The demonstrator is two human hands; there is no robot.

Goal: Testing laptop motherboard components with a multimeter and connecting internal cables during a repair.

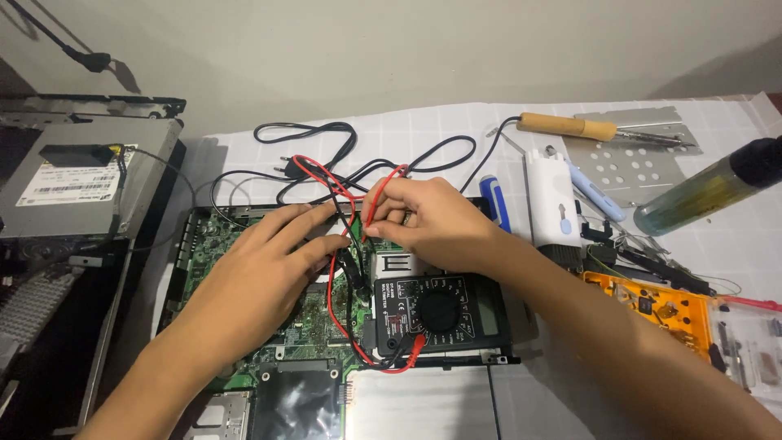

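Note:
A green circuit board (213,236) lies in an opened metal case in front of me. My left hand (269,261) rests on the board, its fingers pinching a black probe (352,262) held against the board. My right hand (428,220) grips a red probe (373,208) pointing down near the same spot. A black multimeter (440,314) with a round dial lies on the case just below my right hand, with red and black leads (332,285) running from its lower left corner up to both probes.
A wooden-handled soldering iron (570,126) and a perforated metal plate (643,167) lie at the back right. A white box (552,200), a blue pen (494,200), an orange parts tray (660,310) and a green-yellow cylinder (700,195) sit to the right. A grey drive unit (73,175) stands left.

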